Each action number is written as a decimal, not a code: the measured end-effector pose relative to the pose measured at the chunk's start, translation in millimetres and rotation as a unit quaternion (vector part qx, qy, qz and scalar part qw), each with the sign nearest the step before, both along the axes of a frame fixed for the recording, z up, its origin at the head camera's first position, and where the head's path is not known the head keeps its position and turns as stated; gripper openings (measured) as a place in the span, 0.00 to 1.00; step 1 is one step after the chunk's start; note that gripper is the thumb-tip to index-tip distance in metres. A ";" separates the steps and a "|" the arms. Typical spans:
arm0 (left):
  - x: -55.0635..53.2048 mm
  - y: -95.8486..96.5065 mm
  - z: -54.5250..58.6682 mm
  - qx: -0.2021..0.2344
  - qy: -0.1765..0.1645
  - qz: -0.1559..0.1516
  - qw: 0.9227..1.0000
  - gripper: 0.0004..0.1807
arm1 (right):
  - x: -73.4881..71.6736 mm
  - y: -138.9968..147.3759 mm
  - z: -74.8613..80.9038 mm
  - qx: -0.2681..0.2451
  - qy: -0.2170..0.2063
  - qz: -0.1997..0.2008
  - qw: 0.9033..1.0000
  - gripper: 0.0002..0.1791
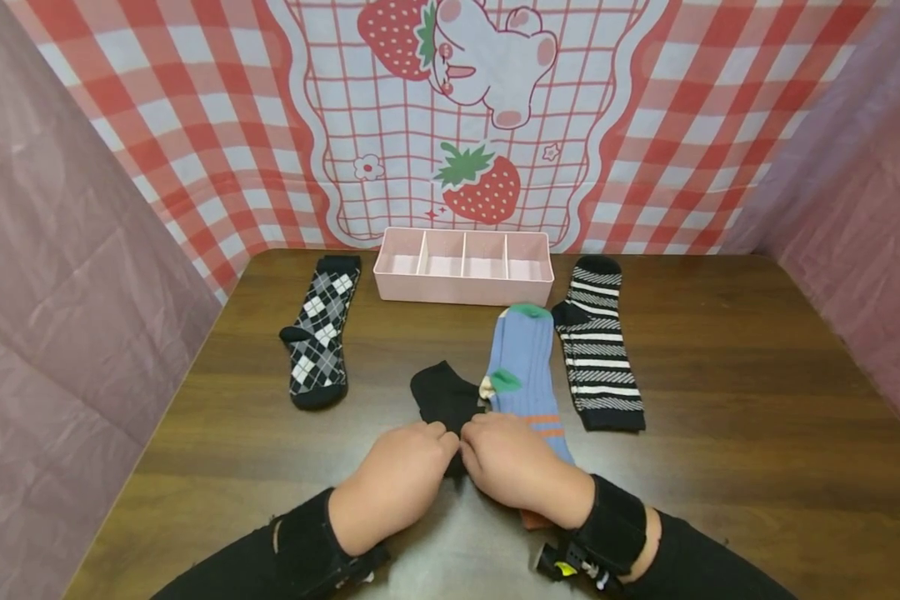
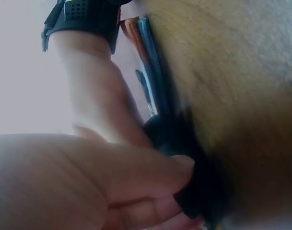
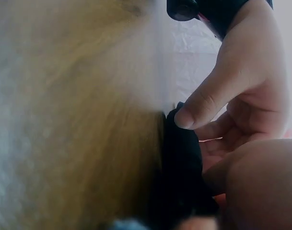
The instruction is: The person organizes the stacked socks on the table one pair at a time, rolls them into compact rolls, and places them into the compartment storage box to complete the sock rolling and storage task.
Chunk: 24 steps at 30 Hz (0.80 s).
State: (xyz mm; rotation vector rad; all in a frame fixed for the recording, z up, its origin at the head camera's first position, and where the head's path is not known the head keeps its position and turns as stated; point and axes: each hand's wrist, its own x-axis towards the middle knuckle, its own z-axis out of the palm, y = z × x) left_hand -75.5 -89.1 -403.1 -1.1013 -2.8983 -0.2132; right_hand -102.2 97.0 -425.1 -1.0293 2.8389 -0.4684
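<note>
A plain black sock lies near the middle of the table, its toe pointing away from me. My left hand pinches its near end from the left; in the left wrist view the thumb presses on the black fabric. From the right, my right hand grips the same end, knuckles up, close against the left. Under and beside the right hand lies a blue sock with green heel and toe and orange stripes, partly hidden by that hand and wrist.
A pink box with several compartments stands at the table's back edge, before a red checked cloth. An argyle sock lies to the left, a black-and-white striped sock to the right. Both wrists wear black straps.
</note>
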 end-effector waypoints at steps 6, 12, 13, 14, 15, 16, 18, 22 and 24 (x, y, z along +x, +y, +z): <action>-2.2 0.2 -4.9 -0.009 0.010 -0.001 1.000 0.05 | 0.3 0.5 0.7 -0.044 -0.026 -0.022 0.998 0.08; -4.6 0.0 -6.3 -0.020 -0.001 0.005 1.000 0.08 | 0.8 -0.1 1.7 -0.048 -0.026 -0.017 0.998 0.10; -5.3 -0.4 -6.5 -0.018 -0.007 0.006 1.000 0.08 | 1.2 -0.5 2.3 -0.045 -0.025 -0.015 0.999 0.11; -6.0 -1.0 -6.7 -0.017 -0.011 0.007 1.000 0.08 | 1.8 -0.9 3.1 -0.041 -0.025 -0.014 0.999 0.11; -6.9 -1.6 -7.1 -0.013 -0.016 0.009 1.000 0.07 | 2.5 -1.2 4.5 -0.039 -0.025 -0.012 0.999 0.11; -7.9 -2.4 -7.3 -0.008 -0.022 0.010 1.000 0.07 | 3.4 -1.4 5.7 -0.037 -0.023 -0.011 0.999 0.11; -10.2 -4.0 -7.8 0.003 -0.033 0.011 0.999 0.05 | 5.4 -1.5 7.8 -0.029 -0.017 -0.009 0.999 0.10; -15.4 -6.9 -8.3 0.033 -0.062 0.023 0.997 0.05 | 9.4 -0.6 10.8 -0.006 0.013 0.002 1.000 0.10; -17.5 -8.0 -8.6 0.053 -0.076 0.030 0.995 0.07 | 10.2 0.1 10.8 0.007 0.030 0.012 0.999 0.13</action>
